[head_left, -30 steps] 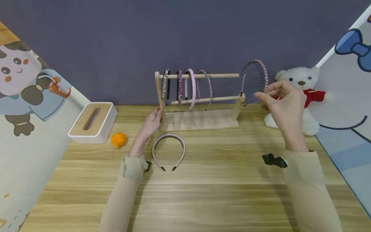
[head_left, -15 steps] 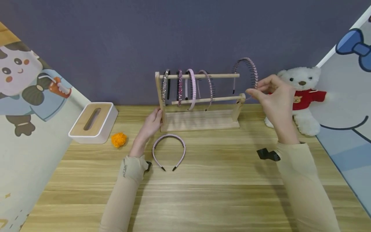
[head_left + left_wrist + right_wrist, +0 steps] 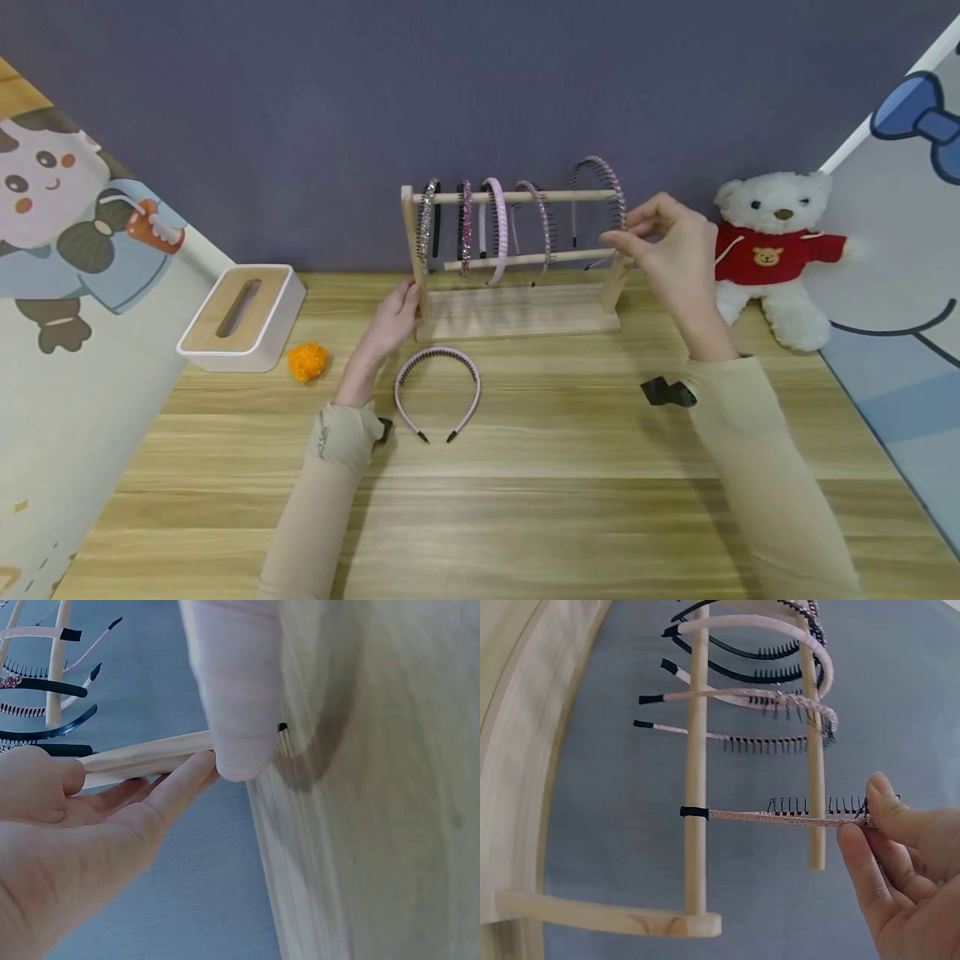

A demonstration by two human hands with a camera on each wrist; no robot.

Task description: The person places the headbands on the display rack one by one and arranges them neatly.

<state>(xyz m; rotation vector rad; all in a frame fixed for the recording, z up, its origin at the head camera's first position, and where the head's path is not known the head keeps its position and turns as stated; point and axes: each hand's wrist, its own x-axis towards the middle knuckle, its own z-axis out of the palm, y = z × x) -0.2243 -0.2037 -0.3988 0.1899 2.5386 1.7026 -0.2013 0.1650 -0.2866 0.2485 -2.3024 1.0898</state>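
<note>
My left hand [image 3: 393, 318] holds the left upright of a wooden headband rack [image 3: 517, 310]; in the left wrist view, the thumb and fingers [image 3: 184, 780] lie on either side of the wood. With thumb and fingertips, my right hand [image 3: 667, 258] pinches a thin pink toothed headband [image 3: 597, 160] by its curved side. That headband stands around the right end of the upper bar [image 3: 577, 196]. In the right wrist view, one black tip [image 3: 695, 813] lies against the other bar. Several headbands, such as a pale pink one [image 3: 498, 225], hang further left.
Another pink headband [image 3: 437, 350] lies on the table in front of the rack. To the left are an orange pompom [image 3: 307, 362] and a white tissue box [image 3: 270, 337] with a wooden lid. A white teddy bear [image 3: 776, 250] sits at right against the wall.
My right hand has moved left with the pinched headband, from beyond the rack's right side to over the bar's end. The left hand has stayed on the upright.
</note>
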